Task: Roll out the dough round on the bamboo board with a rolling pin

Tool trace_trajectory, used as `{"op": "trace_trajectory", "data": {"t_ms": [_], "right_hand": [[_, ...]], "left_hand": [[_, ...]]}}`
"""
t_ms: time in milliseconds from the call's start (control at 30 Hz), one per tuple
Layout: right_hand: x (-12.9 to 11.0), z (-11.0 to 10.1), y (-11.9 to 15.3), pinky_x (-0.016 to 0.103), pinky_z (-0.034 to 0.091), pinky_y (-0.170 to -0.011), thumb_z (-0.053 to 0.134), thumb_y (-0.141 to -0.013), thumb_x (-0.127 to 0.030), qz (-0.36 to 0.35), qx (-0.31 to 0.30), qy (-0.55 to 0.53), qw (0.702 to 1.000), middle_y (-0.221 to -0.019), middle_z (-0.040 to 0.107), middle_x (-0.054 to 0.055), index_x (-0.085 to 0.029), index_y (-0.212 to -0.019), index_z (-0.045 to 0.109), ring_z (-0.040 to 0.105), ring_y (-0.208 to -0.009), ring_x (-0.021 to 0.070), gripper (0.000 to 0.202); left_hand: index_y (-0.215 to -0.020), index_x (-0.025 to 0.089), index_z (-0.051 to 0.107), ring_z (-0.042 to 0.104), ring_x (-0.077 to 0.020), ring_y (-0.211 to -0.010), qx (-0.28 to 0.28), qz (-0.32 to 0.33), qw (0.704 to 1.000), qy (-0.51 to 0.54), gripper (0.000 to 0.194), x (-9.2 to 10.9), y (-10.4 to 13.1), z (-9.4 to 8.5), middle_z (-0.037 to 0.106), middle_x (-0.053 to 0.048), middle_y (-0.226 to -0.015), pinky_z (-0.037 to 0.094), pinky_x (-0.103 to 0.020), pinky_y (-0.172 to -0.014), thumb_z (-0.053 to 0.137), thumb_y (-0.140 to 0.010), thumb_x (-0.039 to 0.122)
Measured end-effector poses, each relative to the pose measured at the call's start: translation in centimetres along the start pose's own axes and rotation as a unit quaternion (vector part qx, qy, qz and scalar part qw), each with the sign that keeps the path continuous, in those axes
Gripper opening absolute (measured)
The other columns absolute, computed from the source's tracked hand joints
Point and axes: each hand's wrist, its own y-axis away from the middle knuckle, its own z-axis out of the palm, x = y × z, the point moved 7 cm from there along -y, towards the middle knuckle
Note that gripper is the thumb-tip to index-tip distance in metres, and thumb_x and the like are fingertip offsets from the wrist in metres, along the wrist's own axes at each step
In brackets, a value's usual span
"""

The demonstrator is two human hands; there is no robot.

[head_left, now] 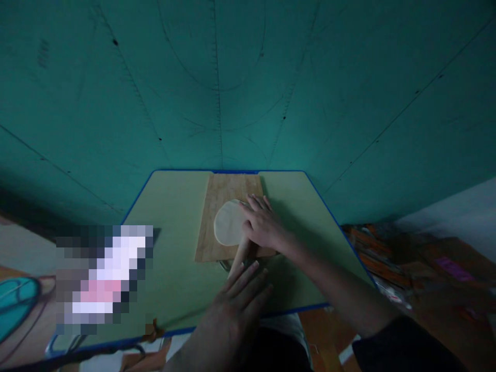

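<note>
A flat, round sheet of pale dough (228,223) lies on a wooden cutting board (213,194). A wooden rolling pin (241,253) slants from the dough's right side toward the table's front. My right hand (261,222) is over the dough's right edge and the pin's far end, fingers stretched out. Nearer to me, my left hand (242,299) rests over the pin's near end with its fingers spread. Neither hand is wrapped round the pin. The parts of the pin beneath my hands are hidden.
The board sits on a pale green table (174,206) with a blue rim, against a green wall (248,103). A blurred-out, pixelated object (112,274) stands at the table's left. Cardboard and packages (426,274) lie right of the table. A teal round item (17,305) is at far left.
</note>
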Motion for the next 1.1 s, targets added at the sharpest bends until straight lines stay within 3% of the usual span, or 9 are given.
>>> {"op": "trace_trajectory", "data": {"t_ms": [167, 300, 433, 567, 700, 833, 967, 1100], "right_hand": [[-2.4, 0.1, -3.4, 0.047, 0.023, -0.122, 0.05, -0.093, -0.027, -0.012, 0.021, 0.0, 1.0, -0.156, 0.046, 0.015, -0.017, -0.138, 0.059, 0.038, -0.145, 0.0298, 0.047], [-3.6, 0.1, -5.7, 0.045, 0.03, -0.117, 0.044, -0.097, -0.028, 0.035, 0.063, -0.037, 0.997, -0.139, 0.062, 0.013, -0.018, -0.126, 0.065, 0.05, -0.133, 0.0265, 0.037], [-3.7, 0.3, -5.2, 0.052, 0.015, -0.123, 0.049, -0.096, -0.031, 0.055, 0.066, -0.04, 0.995, -0.152, 0.05, 0.018, -0.015, -0.133, 0.062, 0.038, -0.145, 0.0304, 0.042], [-2.6, 0.4, -3.6, 0.053, 0.007, -0.125, 0.052, -0.094, -0.029, 0.047, 0.028, -0.043, 0.998, -0.162, 0.036, 0.017, -0.014, -0.146, 0.053, 0.024, -0.153, 0.0328, 0.055], [-0.5, 0.7, -1.1, 0.053, 0.008, -0.126, 0.044, -0.096, -0.023, 0.061, 0.011, -0.05, 0.997, -0.166, 0.031, 0.014, -0.015, -0.151, 0.047, 0.022, -0.154, 0.0309, 0.056], [1.5, 0.9, 1.5, 0.052, 0.01, -0.126, 0.031, -0.097, -0.017, 0.068, 0.02, -0.046, 0.996, -0.165, 0.03, 0.015, -0.009, -0.157, 0.033, 0.024, -0.154, 0.0251, 0.061], [1.6, 0.7, 1.7, 0.052, 0.014, -0.126, 0.033, -0.097, -0.019, 0.044, 0.019, -0.019, 0.999, -0.163, 0.035, 0.016, -0.01, -0.154, 0.039, 0.029, -0.152, 0.0253, 0.059], [0.6, 0.0, -0.5, 0.05, 0.019, -0.124, 0.042, -0.095, -0.024, 0.036, -0.002, 0.013, 0.999, -0.157, 0.044, 0.02, -0.011, -0.146, 0.053, 0.036, -0.148, 0.0299, 0.054]], "left_hand": [[-0.159, 0.021, 0.029, 0.025, -0.0299, -0.152, 0.067, -0.076, 0.993, -0.056, 0.077, -4.1, 2.8, 0.3, 0.036, -0.014, -0.161, 0.047, -0.054, -0.112, 0.04, -0.087, -0.005], [-0.162, 0.025, 0.017, 0.026, -0.0297, -0.151, 0.064, -0.14, 0.986, -0.064, 0.085, -6.4, 5.1, -0.1, 0.03, -0.013, -0.164, 0.047, -0.052, -0.112, 0.036, -0.086, -0.008], [-0.162, 0.025, 0.016, 0.038, -0.0299, -0.146, 0.045, -0.161, 0.984, -0.053, 0.085, -6.0, 5.3, 0.2, 0.024, -0.014, -0.166, 0.053, -0.047, -0.105, 0.036, -0.085, -0.006], [-0.162, 0.025, 0.015, 0.029, -0.0287, -0.151, 0.054, -0.124, 0.99, -0.039, 0.083, -4.4, 3.8, 0.0, 0.023, -0.013, -0.167, 0.052, -0.048, -0.107, 0.034, -0.087, -0.006], [-0.158, 0.018, 0.029, 0.022, -0.0275, -0.154, 0.048, -0.092, 0.995, -0.008, 0.073, -2.6, 2.0, 0.4, 0.035, -0.013, -0.163, 0.052, -0.047, -0.109, 0.035, -0.089, -0.004], [-0.152, 0.019, 0.043, 0.028, -0.0279, -0.152, 0.057, -0.029, 0.998, 0.012, 0.062, -0.8, 1.2, 2.3, 0.051, -0.012, -0.154, 0.043, -0.054, -0.116, 0.043, -0.092, 0.0], [-0.151, 0.023, 0.044, 0.025, -0.0323, -0.153, 0.086, -0.075, 0.993, -0.002, 0.064, -2.1, 1.6, 3.4, 0.041, -0.014, -0.16, 0.045, -0.058, -0.113, 0.045, -0.091, 0.001], [-0.154, 0.026, 0.039, 0.032, -0.0326, -0.15, 0.108, -0.121, 0.985, -0.064, 0.064, -5.2, 2.9, 0.9, 0.046, -0.012, -0.157, 0.046, -0.057, -0.113, 0.043, -0.094, 0.003]]}}
